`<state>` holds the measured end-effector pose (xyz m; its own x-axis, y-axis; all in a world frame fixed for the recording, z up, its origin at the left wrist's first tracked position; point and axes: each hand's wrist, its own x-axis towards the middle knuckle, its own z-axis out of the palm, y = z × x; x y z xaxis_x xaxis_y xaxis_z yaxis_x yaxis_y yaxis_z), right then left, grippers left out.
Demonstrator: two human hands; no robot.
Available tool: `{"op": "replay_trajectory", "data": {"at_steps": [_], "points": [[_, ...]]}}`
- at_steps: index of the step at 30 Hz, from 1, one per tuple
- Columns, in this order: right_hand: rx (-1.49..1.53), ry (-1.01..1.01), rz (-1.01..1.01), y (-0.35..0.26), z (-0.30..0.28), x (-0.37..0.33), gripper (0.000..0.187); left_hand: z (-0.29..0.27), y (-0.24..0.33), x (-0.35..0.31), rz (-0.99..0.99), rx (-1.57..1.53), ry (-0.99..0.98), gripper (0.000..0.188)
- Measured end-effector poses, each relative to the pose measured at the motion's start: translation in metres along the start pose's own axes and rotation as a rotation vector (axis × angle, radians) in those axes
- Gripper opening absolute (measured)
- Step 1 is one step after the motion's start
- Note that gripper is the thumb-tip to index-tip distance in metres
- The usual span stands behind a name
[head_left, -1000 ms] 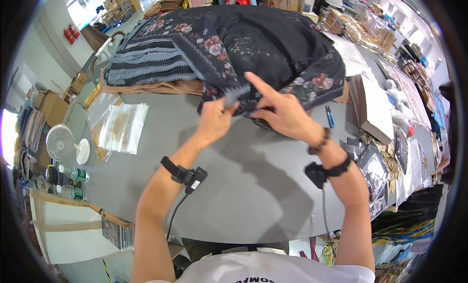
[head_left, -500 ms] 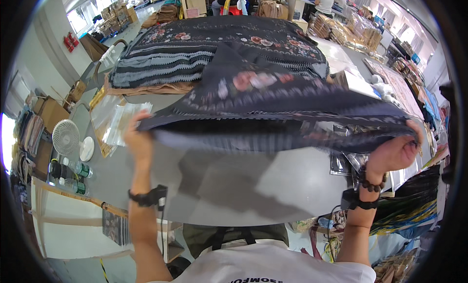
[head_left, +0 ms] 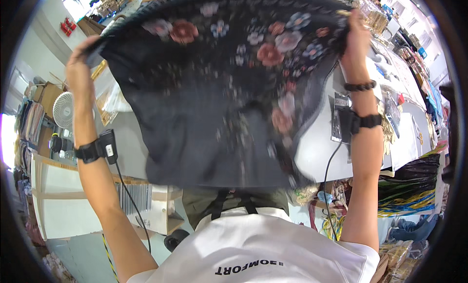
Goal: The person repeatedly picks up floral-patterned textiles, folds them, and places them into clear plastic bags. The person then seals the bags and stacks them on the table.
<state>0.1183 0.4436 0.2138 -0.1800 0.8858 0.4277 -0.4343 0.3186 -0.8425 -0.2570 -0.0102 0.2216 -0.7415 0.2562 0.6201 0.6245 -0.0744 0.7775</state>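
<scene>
A dark scarf [head_left: 204, 100] printed with pink, red and pale blue flowers is spread wide in front of me, blurred by motion. My left hand [head_left: 79, 63] is closed on its upper left corner. At the upper right corner, my right hand [head_left: 356, 41] grips the edge, its fingers partly smeared. The cloth hangs from both raised hands, its lower edge reaching the near side of the grey table [head_left: 314, 158]. Behind the raised cloth, the far part of the table is hidden. Each wrist wears a black strap with a small box and a cable.
Clear plastic bags [head_left: 116, 95] lie on the table at left, near a white fan [head_left: 63, 110]. Dark flat packets [head_left: 338, 124] lie to the right, beneath my right forearm. Black, yellow and blue strands [head_left: 409, 188] hang at the right. A white shelf unit [head_left: 63, 205] stands at lower left.
Both hands have risen and moved farther from my body, the left also moving outward. The scarf has gone from a bunched, folded band to a wide, open sheet that covers the stack behind it.
</scene>
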Motion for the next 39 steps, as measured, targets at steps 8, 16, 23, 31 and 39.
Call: {"op": "replay_trajectory", "data": {"at_steps": [8, 16, 23, 31, 39], "points": [[0.205, -0.399, 0.009, -0.035, -0.168, -0.13, 0.029, -0.089, 0.051, -0.16, 0.172, 0.418, 0.08, 0.029], [-0.838, -1.016, 0.26, 0.01, -0.214, -0.231, 0.027, -0.078, 0.004, -0.28, -0.636, 0.425, -0.911, 0.04], [-1.235, -0.808, 0.035, 0.096, -0.142, -0.176, 0.051, -0.038, -0.108, -0.226, -0.653, 0.574, -0.628, 0.049], [-1.488, -0.359, 0.021, 0.248, -0.073, -0.081, 0.067, 0.059, -0.241, -0.122, -0.54, 0.791, -0.472, 0.08], [-0.919, -0.548, 0.222, 0.259, -0.059, -0.046, 0.035, 0.092, -0.24, -0.109, -0.609, 0.422, -0.328, 0.045]]}}
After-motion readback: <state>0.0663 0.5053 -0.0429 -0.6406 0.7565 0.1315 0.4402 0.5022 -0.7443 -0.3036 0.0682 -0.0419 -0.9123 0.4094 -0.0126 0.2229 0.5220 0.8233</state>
